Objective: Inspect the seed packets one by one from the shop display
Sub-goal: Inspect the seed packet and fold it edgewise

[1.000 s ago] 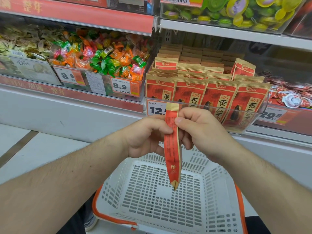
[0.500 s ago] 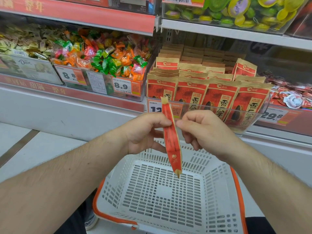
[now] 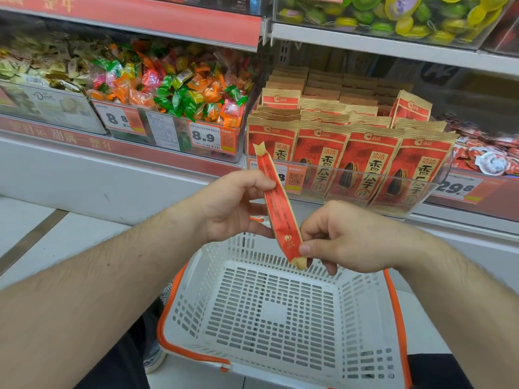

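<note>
I hold one red and tan seed packet point(image 3: 278, 203) edge-on in front of the shelf, tilted with its top to the left. My left hand point(image 3: 233, 204) pinches its upper part between thumb and fingers. My right hand point(image 3: 341, 238) pinches its lower end near the tan seal. Behind it, a clear display bin point(image 3: 421, 200) holds rows of the same seed packets point(image 3: 368, 161), standing upright with sunflower seeds printed on the front.
A white shopping basket point(image 3: 196, 279) with orange trim sits below my hands with nothing in it. Left on the shelf are bins of wrapped candies point(image 3: 174, 85) with price tags. More sweets lie at right point(image 3: 491, 155) and on the upper shelf point(image 3: 393, 15).
The packet has tilted from nearly vertical to slanted, top leftward. My right hand has slid down from the upper part to the lower end, while my left hand stays near the top.
</note>
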